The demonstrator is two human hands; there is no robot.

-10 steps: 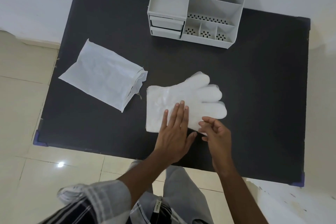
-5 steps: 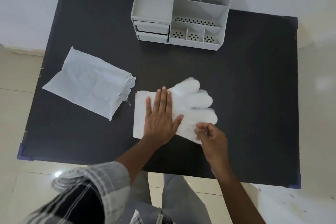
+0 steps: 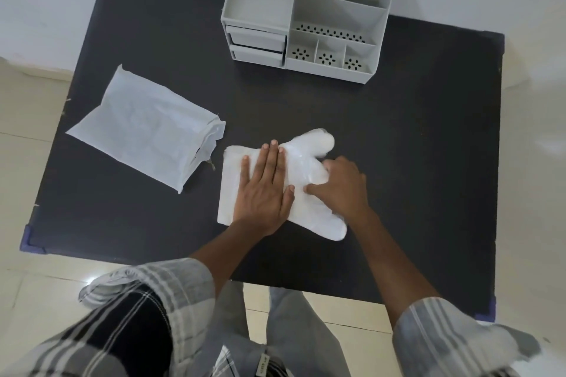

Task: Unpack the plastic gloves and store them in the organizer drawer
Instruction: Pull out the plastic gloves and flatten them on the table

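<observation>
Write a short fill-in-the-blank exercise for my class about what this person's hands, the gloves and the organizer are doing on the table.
1. The left hand lies ____ on the stack of plastic gloves.
2. The empty white bag lies to the ____ of the gloves.
3. Both drawers of the grey organizer are ____.
4. The right hand is folding the gloves' ____ end.

Missing words: flat; left; closed; finger

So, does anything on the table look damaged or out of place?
Only the white packet: its right end is torn open and ragged. The gloves lie flat under both hands; both organizer drawers are shut.
</observation>
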